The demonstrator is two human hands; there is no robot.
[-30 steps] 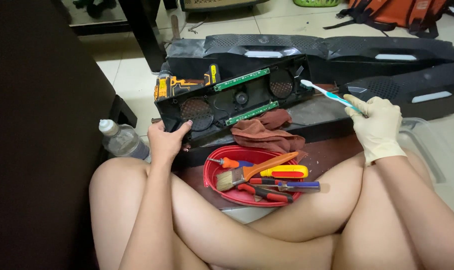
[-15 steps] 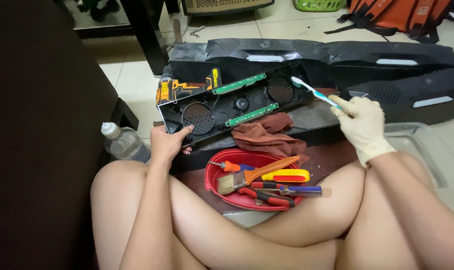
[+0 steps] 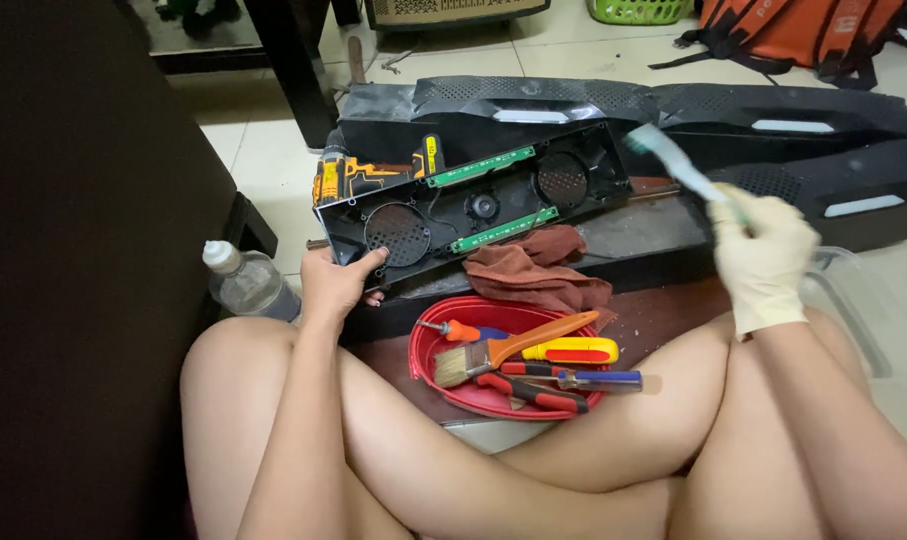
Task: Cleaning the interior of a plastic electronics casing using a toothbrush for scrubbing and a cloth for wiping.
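Note:
A long black plastic panel with two round grilles and two green circuit strips stands tilted on the floor in front of me. My bare left hand grips its lower left corner. My right hand, in a cream rubber glove, holds a light blue toothbrush by the handle. The brush head hovers just off the panel's upper right corner.
A red bowl between my knees holds a paintbrush, screwdrivers and pliers. A brown rag lies beneath the panel. A yellow-black drill sits behind it, a plastic bottle at left, black housings behind, and a dark cabinet at far left.
My right hand has lifted the toothbrush up and to the right, away from the panel's right grille. The left hand keeps its hold on the corner.

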